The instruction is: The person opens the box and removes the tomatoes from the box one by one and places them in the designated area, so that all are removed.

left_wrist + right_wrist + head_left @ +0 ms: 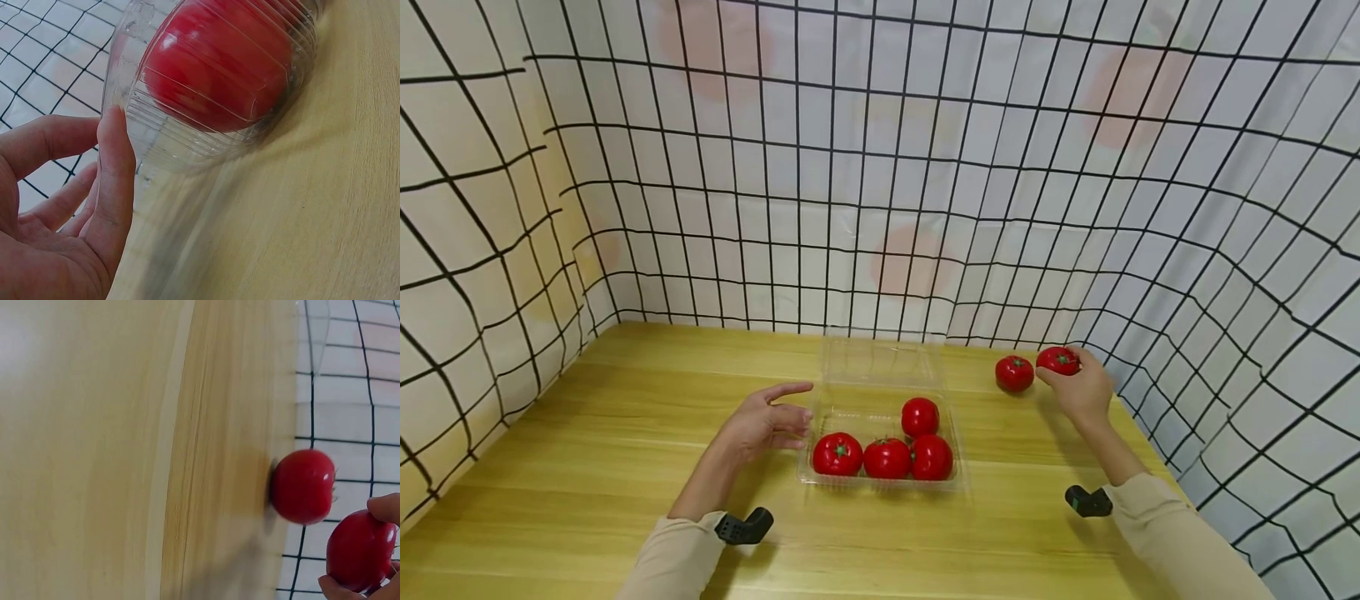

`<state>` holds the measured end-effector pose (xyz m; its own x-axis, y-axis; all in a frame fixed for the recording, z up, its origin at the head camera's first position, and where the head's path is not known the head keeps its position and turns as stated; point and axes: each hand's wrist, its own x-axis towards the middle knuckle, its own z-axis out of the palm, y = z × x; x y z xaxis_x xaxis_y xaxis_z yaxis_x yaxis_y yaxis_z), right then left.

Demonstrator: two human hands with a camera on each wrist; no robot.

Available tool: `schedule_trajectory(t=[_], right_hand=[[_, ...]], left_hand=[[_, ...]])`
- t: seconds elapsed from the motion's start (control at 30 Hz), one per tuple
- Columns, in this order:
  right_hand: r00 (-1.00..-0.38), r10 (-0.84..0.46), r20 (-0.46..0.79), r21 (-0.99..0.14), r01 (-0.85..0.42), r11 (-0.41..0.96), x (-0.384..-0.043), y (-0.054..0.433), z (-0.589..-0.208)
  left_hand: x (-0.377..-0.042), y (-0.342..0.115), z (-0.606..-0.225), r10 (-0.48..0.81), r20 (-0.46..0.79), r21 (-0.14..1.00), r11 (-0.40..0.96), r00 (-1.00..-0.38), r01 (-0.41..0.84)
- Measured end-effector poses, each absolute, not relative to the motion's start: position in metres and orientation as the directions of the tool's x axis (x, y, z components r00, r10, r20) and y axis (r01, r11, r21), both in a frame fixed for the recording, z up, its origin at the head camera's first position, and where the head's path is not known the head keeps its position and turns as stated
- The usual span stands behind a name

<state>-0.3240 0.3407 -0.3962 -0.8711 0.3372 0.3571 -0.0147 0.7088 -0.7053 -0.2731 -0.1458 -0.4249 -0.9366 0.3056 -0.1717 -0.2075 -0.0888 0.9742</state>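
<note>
My right hand [1084, 393] grips a red tomato [1057, 361] with a green stem top, thumb on one side and fingers on the other. Just left of it a second tomato [1014, 374] sits on the table; in the right wrist view a gap shows between this tomato [303, 486] and the held one [359, 551]. A clear plastic box [880, 483] with several tomatoes inside stands in the middle, three along its front and one behind at the right. My left hand [769, 425] is at the box's left side, fingers loosely extended, fingertips [114, 122] right at the rim.
The box's clear lid [880, 362] lies folded open toward the back. The wooden table [587, 450] runs back to a white cloth wall [790, 167] with a black grid, which also encloses both sides. A black wrist device [745, 527] is on each sleeve.
</note>
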Motion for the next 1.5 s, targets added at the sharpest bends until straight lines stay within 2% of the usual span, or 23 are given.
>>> schedule_trajectory(t=[0.37,0.67,1.5], right_hand=[[-0.840,0.420,0.344,-0.705,0.064,0.706,-0.342,0.358,-0.413],[-0.847,0.457,0.272,-0.722,0.134,0.678,-0.351,0.365,-0.421],[-0.847,0.471,0.246,-0.704,0.179,0.688,-0.355,0.357,-0.433]], left_hand=[[-0.273,-0.146,-0.425,0.309,-0.164,0.975,-0.097,-0.937,-0.202],[-0.273,-0.146,-0.425,0.291,-0.170,0.974,-0.095,-0.941,-0.205],[-0.274,-0.145,-0.423,0.280,-0.182,0.970,-0.105,-0.943,-0.218]])
